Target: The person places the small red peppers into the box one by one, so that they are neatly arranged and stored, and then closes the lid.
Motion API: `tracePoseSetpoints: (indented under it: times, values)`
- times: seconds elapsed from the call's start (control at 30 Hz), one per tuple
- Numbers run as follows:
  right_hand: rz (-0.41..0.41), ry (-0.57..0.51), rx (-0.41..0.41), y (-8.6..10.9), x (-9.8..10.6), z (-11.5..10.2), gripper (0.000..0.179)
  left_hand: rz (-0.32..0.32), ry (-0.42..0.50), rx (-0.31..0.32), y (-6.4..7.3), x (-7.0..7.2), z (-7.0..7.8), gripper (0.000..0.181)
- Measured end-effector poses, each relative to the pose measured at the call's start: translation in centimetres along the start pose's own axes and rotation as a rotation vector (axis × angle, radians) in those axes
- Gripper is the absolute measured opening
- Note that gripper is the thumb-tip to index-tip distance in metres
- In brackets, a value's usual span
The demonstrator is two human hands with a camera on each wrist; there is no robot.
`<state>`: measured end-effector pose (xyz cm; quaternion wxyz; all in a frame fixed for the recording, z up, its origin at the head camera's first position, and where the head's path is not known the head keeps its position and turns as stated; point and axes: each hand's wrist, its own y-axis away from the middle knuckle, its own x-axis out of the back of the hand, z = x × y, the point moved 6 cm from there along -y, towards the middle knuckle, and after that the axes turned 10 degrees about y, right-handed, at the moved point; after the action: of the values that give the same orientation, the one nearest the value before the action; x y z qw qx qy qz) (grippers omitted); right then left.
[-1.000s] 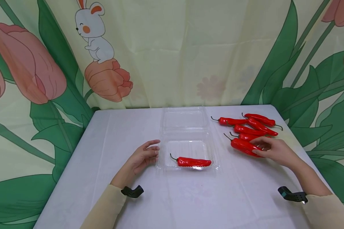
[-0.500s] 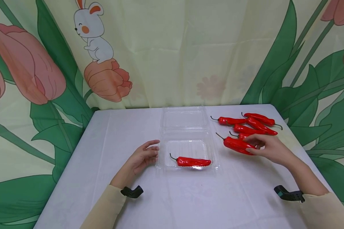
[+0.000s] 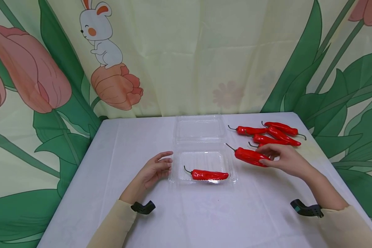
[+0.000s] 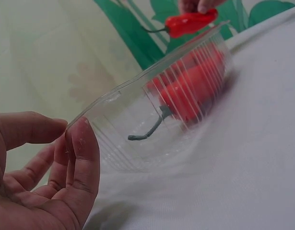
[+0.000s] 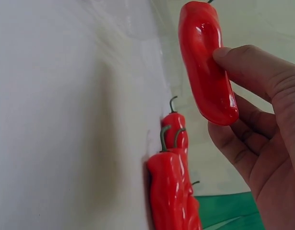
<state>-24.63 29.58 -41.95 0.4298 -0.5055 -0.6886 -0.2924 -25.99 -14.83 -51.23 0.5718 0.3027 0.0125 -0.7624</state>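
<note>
My right hand [image 3: 283, 159] pinches a red chili pepper [image 3: 250, 156] between thumb and fingers near its tip end. In the right wrist view this chili pepper [image 5: 205, 62] is lifted off the white cloth. At the left rim of a clear plastic clamshell box [image 3: 201, 156], my left hand [image 3: 156, 169] pinches the edge between thumb and forefinger, as the left wrist view shows the thumb [image 4: 37, 128] against the rim. Inside the box, along its near side, lies another chili pepper [image 3: 209, 175] with its stem to the left. The box's lid [image 3: 199, 128] lies folded back, away from me.
Several more red chili peppers [image 3: 280, 135] lie in a loose heap at the table's back right, partly behind my right hand. A white cloth covers the table [image 3: 204, 220]. Behind it hangs a curtain [image 3: 179, 69] printed with tulips and a rabbit.
The right hand has carried its chili pepper up off the table and leftward from the heap, toward the box. The left hand and the box have stayed in place.
</note>
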Motion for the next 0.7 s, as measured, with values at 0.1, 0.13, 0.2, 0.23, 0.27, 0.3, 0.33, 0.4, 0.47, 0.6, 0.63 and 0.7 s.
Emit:
tracePoseSetpoints:
  times: [0.1,0.13,0.2,0.23,0.27,0.3,0.33,0.4,0.47,0.6,0.63,0.7]
  values:
    - [0.000,-0.007,0.010,-0.2,-0.2,-0.3,0.046,-0.001,0.001,0.000,0.0,0.1,0.0,0.061]
    - [0.002,-0.008,0.014,-0.3,-0.3,-0.4,0.046,0.000,0.001,0.001,0.0,0.1,-0.1,0.061]
    - [0.004,-0.011,0.019,-0.5,-0.4,-0.7,0.047,-0.001,0.000,0.002,0.0,0.1,-0.1,0.061]
    - [0.005,-0.012,0.021,-0.6,-0.4,-0.8,0.048,0.000,0.001,0.003,0.0,0.1,-0.1,0.060]
    - [0.007,-0.013,0.024,-0.8,-0.4,-0.9,0.048,0.001,0.001,0.003,-0.1,0.1,-0.1,0.060]
    - [0.009,-0.015,0.027,-0.9,-0.4,-1.1,0.048,0.002,0.000,0.003,-0.1,0.0,-0.1,0.060]
    - [0.010,-0.017,0.031,-1.0,-0.5,-1.2,0.048,0.002,0.000,0.003,-0.1,0.1,-0.1,0.059]
    - [0.013,-0.022,0.036,-1.3,-0.5,-1.4,0.048,0.001,-0.001,0.003,-0.1,0.1,-0.1,0.059]
    - [0.014,-0.025,0.042,-1.5,-0.7,-1.7,0.047,0.003,0.001,0.005,-0.1,0.0,-0.2,0.059]
    - [0.018,-0.025,0.052,-2.0,-0.8,-2.0,0.047,0.006,0.006,0.005,-0.1,0.0,-0.2,0.060]
    - [0.017,-0.022,0.054,-2.0,-0.9,-2.1,0.046,0.008,0.007,0.004,-0.1,0.0,-0.2,0.059]
    - [0.015,-0.019,0.057,-2.2,-1.0,-2.2,0.046,0.009,0.005,-0.001,-0.1,0.0,-0.3,0.059]
